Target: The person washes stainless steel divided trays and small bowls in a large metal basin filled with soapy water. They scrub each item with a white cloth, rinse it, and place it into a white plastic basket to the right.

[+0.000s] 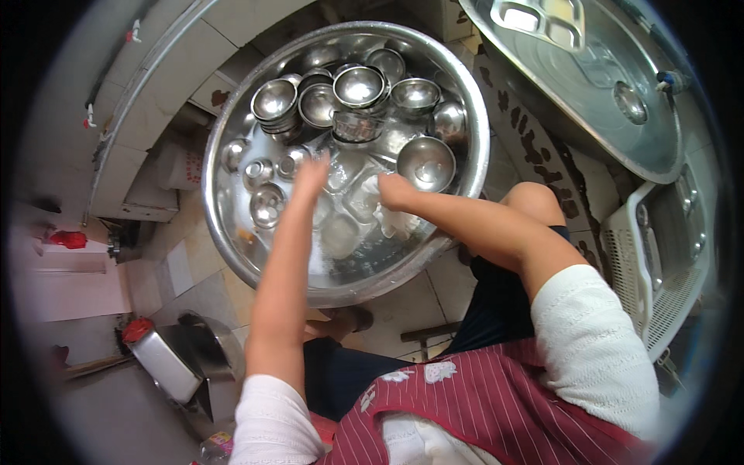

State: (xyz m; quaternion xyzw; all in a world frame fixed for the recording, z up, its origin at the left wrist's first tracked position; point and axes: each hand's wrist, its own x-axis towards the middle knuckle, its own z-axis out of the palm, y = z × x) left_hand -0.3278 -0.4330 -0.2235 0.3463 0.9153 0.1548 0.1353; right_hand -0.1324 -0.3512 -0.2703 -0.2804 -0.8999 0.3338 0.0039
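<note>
A wide steel basin (209, 192) holds water, stacked metal bowls (274, 100) along its far side and loose small bowls (267, 204) at the left. My left hand (314, 171), blurred, is over the middle of the basin beside a small upturned metal bowl (292, 162); whether it grips anything is unclear. My right hand (395, 190) is closed on a wet white cloth (397, 222) that hangs into the water. Just beyond it lies a larger metal bowl (426, 164). Compartment trays (354, 180) lie under the water between my hands.
At the upper right stands another large metal tub (610, 145), with a compartment tray (540, 20) and a small bowl (630, 103) in it. A white plastic basket (628, 273) with metal trays is at the right. A tiled ledge (174, 70) runs along the upper left.
</note>
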